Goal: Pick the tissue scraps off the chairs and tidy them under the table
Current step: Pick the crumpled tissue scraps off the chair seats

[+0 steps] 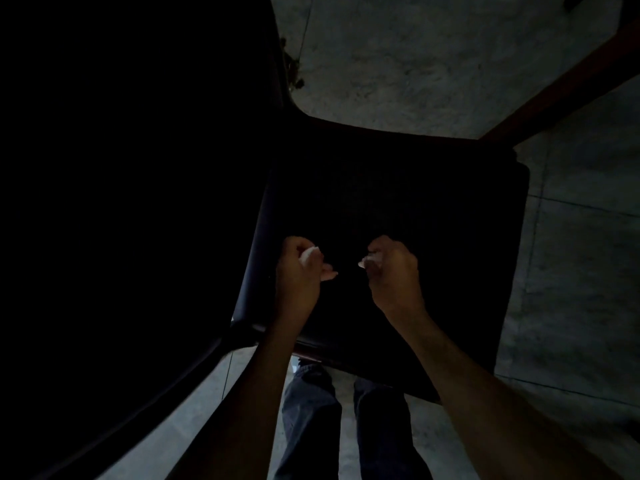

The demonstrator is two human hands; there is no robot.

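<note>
Now both fists over the dark chair seat [398, 188] — left hand [298, 271] curled round tissue scraps [310, 255], right hand [394, 271] pinching another scrap [366, 262]

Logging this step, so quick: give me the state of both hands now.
Left hand: closed, fingers curled round a white tissue scrap.
Right hand: closed, pinching a small white tissue piece.
</note>
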